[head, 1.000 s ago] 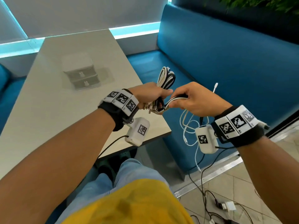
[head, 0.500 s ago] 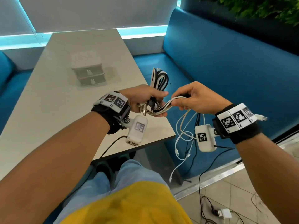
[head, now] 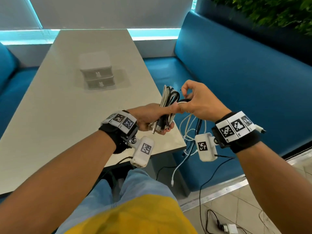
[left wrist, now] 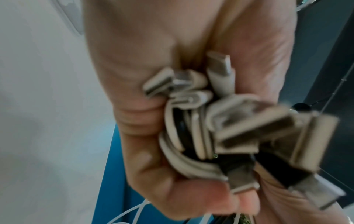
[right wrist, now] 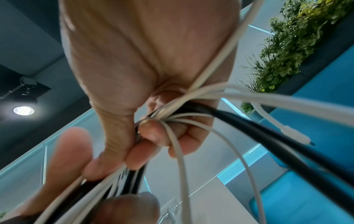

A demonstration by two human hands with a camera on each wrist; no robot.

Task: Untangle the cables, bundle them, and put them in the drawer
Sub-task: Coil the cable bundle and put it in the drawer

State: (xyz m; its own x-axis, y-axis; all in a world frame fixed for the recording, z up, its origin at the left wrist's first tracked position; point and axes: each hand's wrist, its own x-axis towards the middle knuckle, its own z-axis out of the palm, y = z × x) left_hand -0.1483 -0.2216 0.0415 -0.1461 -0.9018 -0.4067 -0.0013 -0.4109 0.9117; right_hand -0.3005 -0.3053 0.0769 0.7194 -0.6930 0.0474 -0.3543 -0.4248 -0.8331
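A folded bundle of white and black rubber-coated charging cables [head: 168,105] is held upright just above the near corner of the pale rectangular table [head: 67,115]. The left hand [head: 152,119] is curled tightly around its lower half, metal-tipped plugs [left wrist: 249,128] protruding from the fist. The loose tails [head: 189,130] are gathered between thumb and bent fingers of the right hand [head: 200,103], then left hanging toward the blue padded bench [head: 236,81]. The cables are judged light, limp and springy, likely to uncoil if released, so a grip around the bundle's middle seems best. A small white two-drawer plastic box [head: 97,71], both drawers closed, is seen further back on the table.
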